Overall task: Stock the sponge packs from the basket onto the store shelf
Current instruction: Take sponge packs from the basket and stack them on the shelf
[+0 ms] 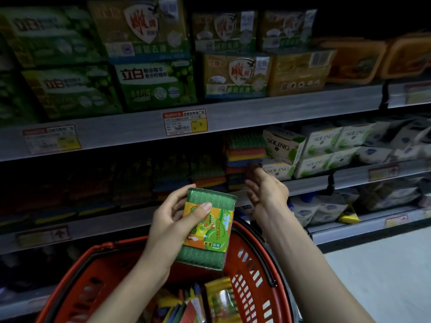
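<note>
– Bottom centre of frame: red basket (254, 259), with spare packs (219, 299) standing on edge inside it.
– And the one being stocked?
– Mid-frame, just above the basket. The left hand (168, 220) grips the sponge pack (207, 227), thumb across the label, fingers behind. The right hand (265, 190) is empty, fingers loose and apart, reaching at the shelf stack (245, 155) right of centre. Can't tell if it touches.
– How to place it well?
– My call: steady the stack with the right hand, then lay the pack flat on top, edges flush. Keep clear of the Soling boxes (282, 145) just beside, on the right.
– Pack look?
– Green scourer with a sparkly weave and an orange-yellow-green paper band round the middle. Probably soft, so don't crush it.
</note>
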Tool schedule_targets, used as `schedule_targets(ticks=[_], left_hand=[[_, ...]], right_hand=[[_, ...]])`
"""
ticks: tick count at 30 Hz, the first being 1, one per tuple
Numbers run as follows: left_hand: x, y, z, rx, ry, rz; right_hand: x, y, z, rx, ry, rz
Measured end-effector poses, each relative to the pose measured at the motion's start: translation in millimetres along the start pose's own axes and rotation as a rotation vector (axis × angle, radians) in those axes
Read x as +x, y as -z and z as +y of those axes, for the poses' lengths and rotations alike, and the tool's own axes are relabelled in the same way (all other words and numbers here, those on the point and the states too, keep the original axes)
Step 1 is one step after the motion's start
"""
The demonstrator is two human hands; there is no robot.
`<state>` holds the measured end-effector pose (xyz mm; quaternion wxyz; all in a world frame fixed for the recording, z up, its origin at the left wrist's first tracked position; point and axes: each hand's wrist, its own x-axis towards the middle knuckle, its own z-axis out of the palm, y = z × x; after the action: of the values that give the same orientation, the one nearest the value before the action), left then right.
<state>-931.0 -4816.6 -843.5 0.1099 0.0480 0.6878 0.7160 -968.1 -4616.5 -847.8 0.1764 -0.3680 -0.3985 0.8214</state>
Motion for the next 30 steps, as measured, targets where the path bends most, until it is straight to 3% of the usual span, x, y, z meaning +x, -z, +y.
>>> schedule_targets(ticks=[7,13,21,30], left_hand=[[-3.2,3.6,1.3,0.007,-0.014,0.005],[-7.1,2.9,3.3,0.006,-0.026,0.0],[-17.0,-2.7,3.0,-0.013,-0.023,0.016],[-17.0,-13.8,13.6,-0.141,-0.03,0.113]], right_hand=[[-13.0,5.2,-4.0,-0.008,-0.026,-0.074],[-31.5,25.0,-14.5,-0.026,-0.155,-0.225],[-55.4,50.5,-19.7,-0.147,-0.177,-0.425],[-92.8,66.2,-7.7,-0.593,-0.068,-0.722]])
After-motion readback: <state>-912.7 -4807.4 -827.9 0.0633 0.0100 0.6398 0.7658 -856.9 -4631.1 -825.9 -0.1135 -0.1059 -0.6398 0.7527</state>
